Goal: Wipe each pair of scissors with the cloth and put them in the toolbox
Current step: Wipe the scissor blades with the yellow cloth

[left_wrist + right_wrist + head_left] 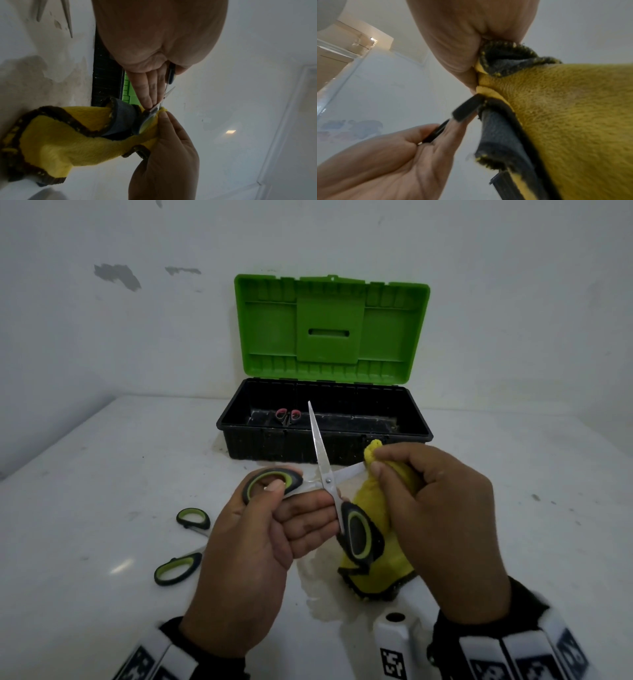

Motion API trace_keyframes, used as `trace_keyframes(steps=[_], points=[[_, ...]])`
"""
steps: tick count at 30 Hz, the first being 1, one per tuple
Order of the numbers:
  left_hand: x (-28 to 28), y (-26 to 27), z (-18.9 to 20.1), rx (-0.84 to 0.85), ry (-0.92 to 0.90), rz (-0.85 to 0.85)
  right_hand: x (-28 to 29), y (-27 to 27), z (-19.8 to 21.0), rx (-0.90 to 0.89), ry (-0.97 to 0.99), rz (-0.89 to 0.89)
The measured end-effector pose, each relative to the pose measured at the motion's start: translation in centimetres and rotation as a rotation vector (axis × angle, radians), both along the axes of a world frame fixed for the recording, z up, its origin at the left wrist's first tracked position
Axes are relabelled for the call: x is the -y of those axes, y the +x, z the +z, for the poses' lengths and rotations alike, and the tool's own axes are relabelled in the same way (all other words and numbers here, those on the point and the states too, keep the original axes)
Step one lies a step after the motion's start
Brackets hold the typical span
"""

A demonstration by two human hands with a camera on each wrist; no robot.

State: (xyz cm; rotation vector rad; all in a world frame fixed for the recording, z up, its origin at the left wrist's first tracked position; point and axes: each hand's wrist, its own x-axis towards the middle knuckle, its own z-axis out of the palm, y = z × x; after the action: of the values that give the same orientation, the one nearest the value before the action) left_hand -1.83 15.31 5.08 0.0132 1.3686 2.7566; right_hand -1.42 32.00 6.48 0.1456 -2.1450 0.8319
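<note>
Over white table [102, 474], hands [260, 525] grip scissors [327, 484], cloth [373, 501].

1. One blade tip of the held scissors [328, 480] is covered by the yellow cloth [376, 508].
2. The blades of the second scissors [185, 546] are partly hidden behind the left hand [253, 546].
3. The pink-handled scissors [288, 416] in the toolbox [239, 436] are seen too small for detail.
</note>
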Motion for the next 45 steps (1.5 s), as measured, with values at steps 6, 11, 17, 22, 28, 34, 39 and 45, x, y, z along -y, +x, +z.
trace_keyframes(steps=[6, 11, 17, 22, 28, 34, 39, 45], points=[[0.2, -0.1, 0.0, 0.011, 0.008, -0.003, 0.5, 0.4, -0.3, -0.015, 0.024, 0.066], [0.2, 0.1, 0.0, 0.007, 0.02, -0.002, 0.0, 0.5, 0.2, -0.022, -0.023, 0.003], [0.6, 0.2, 0.3, -0.017, 0.005, -0.014, -0.2, 0.8, 0.5, 0.003, -0.021, 0.028], [0.6, 0.0, 0.1, -0.013, 0.004, 0.004, -0.1, 0.5, 0.6, -0.001, -0.036, 0.004], [0.9, 0.2, 0.1, -0.028, 0.0, -0.006, -0.6, 0.3, 0.6, 0.032, -0.034, -0.005], [1.1, 0.0, 0.4, -0.021, 0.011, 0.005, 0.9, 0.6, 0.6, -0.006, 0.01, 0.034], [1.3, 0.2, 0.5, 0.004, -0.004, 0.018, -0.8, 0.1, 1.0, 0.06, -0.081, 0.01], [1.2, 0.2, 0.7, 0.052, -0.028, 0.018, -2.5, 0.4, 2.2, 0.085, -0.11, -0.01]])
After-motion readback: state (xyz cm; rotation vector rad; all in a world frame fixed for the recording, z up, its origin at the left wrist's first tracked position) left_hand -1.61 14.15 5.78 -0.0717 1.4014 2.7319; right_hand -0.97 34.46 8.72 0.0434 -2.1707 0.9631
